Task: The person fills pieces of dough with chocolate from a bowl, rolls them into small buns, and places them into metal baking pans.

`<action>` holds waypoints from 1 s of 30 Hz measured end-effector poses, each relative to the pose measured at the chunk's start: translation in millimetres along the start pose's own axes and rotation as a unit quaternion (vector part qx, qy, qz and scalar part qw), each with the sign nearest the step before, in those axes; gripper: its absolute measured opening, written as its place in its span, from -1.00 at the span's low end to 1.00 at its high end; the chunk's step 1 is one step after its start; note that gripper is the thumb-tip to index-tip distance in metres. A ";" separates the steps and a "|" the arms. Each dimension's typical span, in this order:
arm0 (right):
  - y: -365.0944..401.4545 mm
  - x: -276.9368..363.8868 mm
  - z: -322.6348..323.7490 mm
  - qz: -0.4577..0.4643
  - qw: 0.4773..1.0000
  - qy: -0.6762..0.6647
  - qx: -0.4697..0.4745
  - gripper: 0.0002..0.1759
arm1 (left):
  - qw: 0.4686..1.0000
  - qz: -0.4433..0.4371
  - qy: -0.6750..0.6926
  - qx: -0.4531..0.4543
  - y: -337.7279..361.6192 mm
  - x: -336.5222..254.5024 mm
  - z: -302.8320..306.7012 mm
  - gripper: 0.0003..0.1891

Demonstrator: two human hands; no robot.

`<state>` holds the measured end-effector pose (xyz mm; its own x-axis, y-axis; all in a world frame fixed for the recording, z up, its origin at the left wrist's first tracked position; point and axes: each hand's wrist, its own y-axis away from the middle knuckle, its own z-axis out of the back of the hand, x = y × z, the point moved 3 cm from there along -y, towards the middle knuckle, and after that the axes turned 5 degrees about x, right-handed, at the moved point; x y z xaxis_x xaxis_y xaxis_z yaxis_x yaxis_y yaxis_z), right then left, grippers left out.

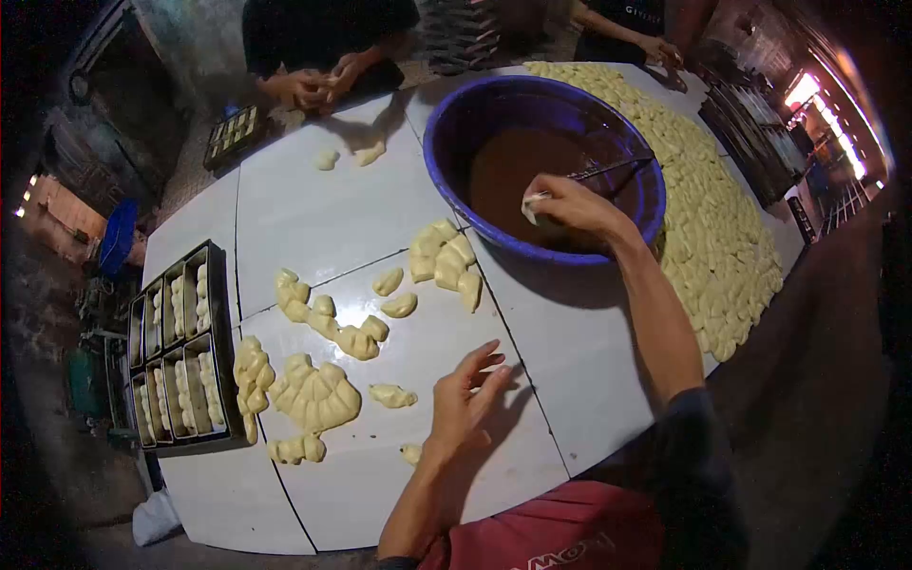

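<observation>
My right hand (pixel 570 204) is closed on a small pale piece (pixel 534 207), too small to name surely, over the near side of a blue tub (pixel 532 249) of brown filling (pixel 532 171). A dark stick-like tool rests in the tub beyond my fingers. My left hand (pixel 470 394) is open above the white table (pixel 532 427), its fingers spread and holding nothing. Left of it lie a small dough piece (pixel 392 395), a fan of joined dough pieces (pixel 315 394) and further clusters (pixel 445 258).
A black tray of moulds (pixel 226 366) with dough stands at the left edge. Many dough pieces (pixel 712 228) cover the right side. Across the table, one person's hands (pixel 323 87) are near two dough pieces; another person's hand (pixel 658 49) is at the far right.
</observation>
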<state>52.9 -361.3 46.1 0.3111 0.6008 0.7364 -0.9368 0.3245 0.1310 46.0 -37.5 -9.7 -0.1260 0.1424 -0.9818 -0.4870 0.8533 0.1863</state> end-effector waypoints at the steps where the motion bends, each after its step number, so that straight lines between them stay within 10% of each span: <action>1: -14.3 -17.1 -3.1 0.020 0.993 0.087 0.072 -0.67 | 1.000 0.018 -0.017 -0.014 1.5 -0.8 5.5 -0.53; 6: -19.4 -35.7 -34.1 -0.029 0.947 0.167 0.274 -0.68 | 0.998 0.050 -0.043 0.006 6.8 6.5 14.9 -0.56; 10: 1.0 -11.0 -15.0 -0.108 0.917 -0.350 0.158 -0.85 | 0.998 0.047 -0.036 0.031 3.4 2.3 12.3 -0.58; 22: 97.7 48.9 -131.1 0.041 0.754 -0.654 -0.046 -0.71 | 0.925 -0.017 0.378 -0.041 -21.5 -14.5 -15.2 -0.58; 25: 121.2 54.6 -154.1 0.048 0.776 -0.629 0.003 -0.66 | 0.930 0.022 0.349 -0.112 -5.3 16.3 11.2 -0.64; 30: 145.0 80.6 -202.4 0.095 0.953 -0.261 -0.119 -0.37 | 0.947 0.028 0.273 -0.167 18.8 31.2 38.5 -0.62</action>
<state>-25.5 -117.9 -9.9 -0.0403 0.2407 0.9698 -0.8857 0.4405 -0.1462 66.2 2.2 -38.2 -0.5431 -0.1769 -0.8208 -0.7019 0.6322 0.3282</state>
